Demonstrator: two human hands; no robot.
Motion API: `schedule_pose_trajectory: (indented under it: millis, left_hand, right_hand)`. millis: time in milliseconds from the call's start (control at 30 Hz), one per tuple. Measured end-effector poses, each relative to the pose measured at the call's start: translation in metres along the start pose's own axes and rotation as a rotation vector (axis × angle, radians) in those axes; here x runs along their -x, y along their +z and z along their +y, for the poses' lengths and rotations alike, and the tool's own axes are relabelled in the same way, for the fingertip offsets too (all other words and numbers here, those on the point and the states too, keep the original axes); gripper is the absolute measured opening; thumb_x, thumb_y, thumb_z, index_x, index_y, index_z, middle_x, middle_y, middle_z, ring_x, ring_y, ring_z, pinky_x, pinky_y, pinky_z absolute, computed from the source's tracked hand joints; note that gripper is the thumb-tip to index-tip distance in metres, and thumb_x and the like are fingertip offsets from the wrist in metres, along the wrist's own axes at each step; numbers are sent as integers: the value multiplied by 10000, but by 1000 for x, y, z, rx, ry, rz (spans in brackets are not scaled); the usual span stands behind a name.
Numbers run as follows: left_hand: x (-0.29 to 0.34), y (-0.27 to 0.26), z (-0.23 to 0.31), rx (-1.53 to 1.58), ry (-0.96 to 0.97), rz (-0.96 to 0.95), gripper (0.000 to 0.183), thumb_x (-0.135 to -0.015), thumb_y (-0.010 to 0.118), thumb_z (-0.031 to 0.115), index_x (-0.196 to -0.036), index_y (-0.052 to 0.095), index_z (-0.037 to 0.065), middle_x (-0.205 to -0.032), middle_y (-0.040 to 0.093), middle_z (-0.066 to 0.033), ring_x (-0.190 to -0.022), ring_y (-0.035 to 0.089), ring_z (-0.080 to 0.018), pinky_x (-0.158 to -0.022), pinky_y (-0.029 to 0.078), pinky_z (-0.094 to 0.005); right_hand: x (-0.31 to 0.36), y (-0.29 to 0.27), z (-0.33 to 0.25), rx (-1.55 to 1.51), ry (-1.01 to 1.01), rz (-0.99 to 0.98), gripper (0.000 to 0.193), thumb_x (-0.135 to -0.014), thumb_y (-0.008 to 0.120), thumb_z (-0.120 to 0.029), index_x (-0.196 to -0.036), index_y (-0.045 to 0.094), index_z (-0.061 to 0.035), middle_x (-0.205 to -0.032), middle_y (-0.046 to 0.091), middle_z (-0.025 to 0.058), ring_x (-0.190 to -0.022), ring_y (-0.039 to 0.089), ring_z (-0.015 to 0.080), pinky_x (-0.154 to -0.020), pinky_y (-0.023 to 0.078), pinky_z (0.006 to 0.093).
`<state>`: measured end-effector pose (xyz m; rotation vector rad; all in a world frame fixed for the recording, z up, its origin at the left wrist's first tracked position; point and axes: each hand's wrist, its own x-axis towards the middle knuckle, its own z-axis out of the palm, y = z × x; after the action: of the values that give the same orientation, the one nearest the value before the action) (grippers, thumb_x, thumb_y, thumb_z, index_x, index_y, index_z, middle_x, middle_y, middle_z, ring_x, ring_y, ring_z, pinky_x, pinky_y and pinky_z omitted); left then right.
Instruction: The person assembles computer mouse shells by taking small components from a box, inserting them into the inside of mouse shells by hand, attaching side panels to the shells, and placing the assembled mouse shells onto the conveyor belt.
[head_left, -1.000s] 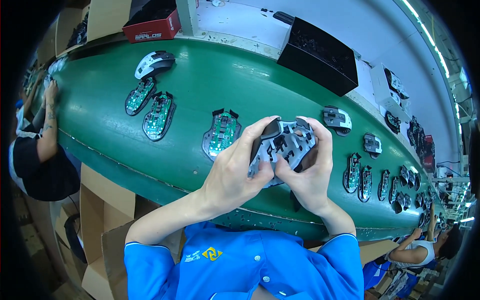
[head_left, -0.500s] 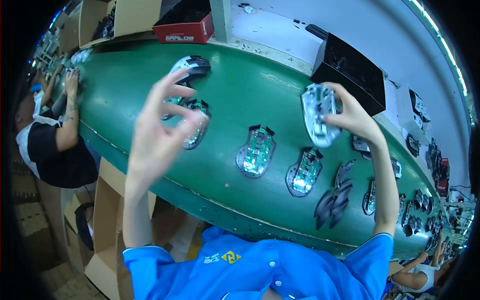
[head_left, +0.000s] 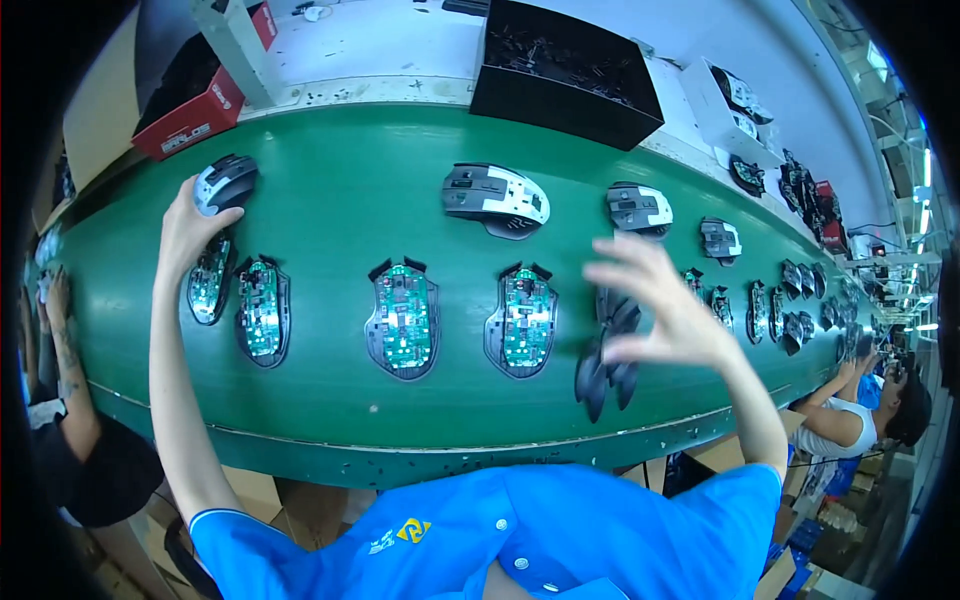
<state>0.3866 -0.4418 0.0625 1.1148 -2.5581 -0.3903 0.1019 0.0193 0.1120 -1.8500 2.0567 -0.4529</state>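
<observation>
My left hand (head_left: 190, 232) is at the far left of the bench, thumb and fingers round a grey-and-white mouse top shell (head_left: 226, 184). Just below it sit two mouse bases with green circuit boards; the nearer one to the middle is a mouse base (head_left: 263, 312). My right hand (head_left: 655, 305) holds nothing, its fingers spread above a cluster of dark curved plastic pieces (head_left: 603, 360). Between my hands lie another mouse base (head_left: 403, 318) and a further circuit-board base (head_left: 522, 320). Behind them a black-and-white mouse top shell (head_left: 497, 200) rests right side up.
A black box (head_left: 565, 80) of small dark parts stands at the bench's back edge. A red box (head_left: 190, 118) is at the back left. More mouse shells (head_left: 640, 208) and bases run along the green bench (head_left: 330, 410) to the right. Co-workers sit at both ends.
The view has swung right. My right hand has let go of the pale shell it held underside-out; a shell now lies right side up there. My left hand has closed on the left shell.
</observation>
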Motion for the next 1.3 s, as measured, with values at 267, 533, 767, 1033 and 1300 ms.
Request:
schedule_pose_trajectory:
  millis: [267, 533, 767, 1033, 1300]
  left_hand:
    - [33, -31, 29, 734, -229, 147, 574, -794, 685, 412, -1205, 545, 37, -1022, 603, -73, -990, 583, -132, -854, 443, -292]
    - [163, -56, 74, 1031, -110, 203, 516, -832, 639, 217, -1261, 461, -6, -1194, 544, -116, -931, 598, -185, -757, 484, -288]
    - [242, -19, 134, 732, 15, -358, 782, -559, 840, 234, -1203, 472, -13, -1084, 578, -152, -1045, 585, -248, -903, 456, -345]
    - [196, 15, 87, 537, 252, -81, 806, -552, 843, 273, -1202, 463, -15, -1128, 535, -180, -1069, 530, -352, -924, 436, -409]
    - [135, 8, 24, 804, -48, 140, 798, -649, 830, 285, -1268, 427, -16, -1164, 560, -119, -1071, 549, -194, -927, 430, -305]
  right_hand:
    - [71, 68, -4, 166, 59, -86, 859, -562, 765, -588, -1295, 501, -227, -1455, 271, 160, -1308, 247, 443, -1055, 243, 611]
    - [53, 126, -63, 111, 79, 206, 754, -570, 785, -413, -1246, 526, -205, -1412, 284, 174, -1261, 259, 428, -1041, 247, 586]
    - [14, 140, -97, 352, -59, 220, 719, -554, 755, -433, -1220, 567, -239, -1293, 414, 153, -1014, 450, 309, -822, 350, 442]
    - [-42, 153, -146, 385, -76, 248, 633, -626, 732, -391, -1205, 559, -202, -1265, 432, 145, -969, 458, 278, -772, 354, 399]
    - [-135, 152, -196, 181, -12, 234, 624, -779, 648, -447, -1267, 489, -92, -1287, 398, 175, -1024, 461, 352, -713, 514, 412]
